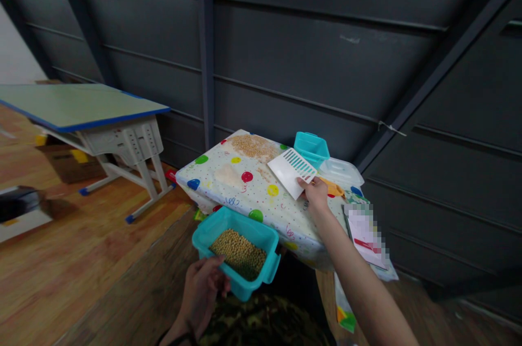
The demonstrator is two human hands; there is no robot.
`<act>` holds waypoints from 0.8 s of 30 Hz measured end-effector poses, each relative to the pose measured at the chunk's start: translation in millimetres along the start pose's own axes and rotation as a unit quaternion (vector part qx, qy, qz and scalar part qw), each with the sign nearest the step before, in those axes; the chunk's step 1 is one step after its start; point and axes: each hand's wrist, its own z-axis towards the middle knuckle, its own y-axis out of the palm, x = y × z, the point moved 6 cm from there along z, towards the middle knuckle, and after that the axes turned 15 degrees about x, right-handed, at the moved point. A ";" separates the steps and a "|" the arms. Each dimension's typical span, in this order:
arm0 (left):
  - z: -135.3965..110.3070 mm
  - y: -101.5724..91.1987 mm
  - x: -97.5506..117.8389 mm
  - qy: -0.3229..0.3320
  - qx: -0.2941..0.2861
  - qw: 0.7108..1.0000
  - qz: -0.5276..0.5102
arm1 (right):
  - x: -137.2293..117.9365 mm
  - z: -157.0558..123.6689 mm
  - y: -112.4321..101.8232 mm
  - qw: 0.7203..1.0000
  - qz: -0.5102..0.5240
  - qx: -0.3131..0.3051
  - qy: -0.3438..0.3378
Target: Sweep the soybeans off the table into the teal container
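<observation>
My left hand (204,283) grips the near left rim of a turquoise plastic box (248,221) at the table's front edge, low before my body. Inside lie yellowish beans (234,245), with a patch of small green ones (249,270) at the near end. In my right hand (314,191) is a thin white slotted plate (285,174), pinched at its right edge and held tilted over the table. Left of the plate, a heap of tan beans or grain (250,144) and a pale fine-grained heap (228,175) lie on the balloon-print tablecloth (220,193).
A second turquoise box (312,144) stands at the table's back, beside a clear plastic lid or tray (342,171). An orange object (332,187) and a clipboard-like sheet (365,237) lie to the right. A dark panelled wall (285,63) rises behind; a green-topped desk (77,104) stands left.
</observation>
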 end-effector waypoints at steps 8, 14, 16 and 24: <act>-6.9 3.9 9.8 -0.015 0.019 1.000 -0.003 | 7.4 -29.3 46.4 0.986 0.058 -0.058 0.143; -7.3 3.1 9.2 -0.018 0.010 1.000 -0.003 | 20.9 -9.8 32.6 0.986 0.032 0.003 0.166; -6.4 2.7 7.5 -0.015 0.012 1.000 0.000 | 21.8 -0.2 23.1 0.989 0.010 0.015 0.149; -3.7 1.1 4.0 -0.015 0.007 1.000 0.008 | 13.0 16.7 5.1 0.996 -0.057 0.025 0.069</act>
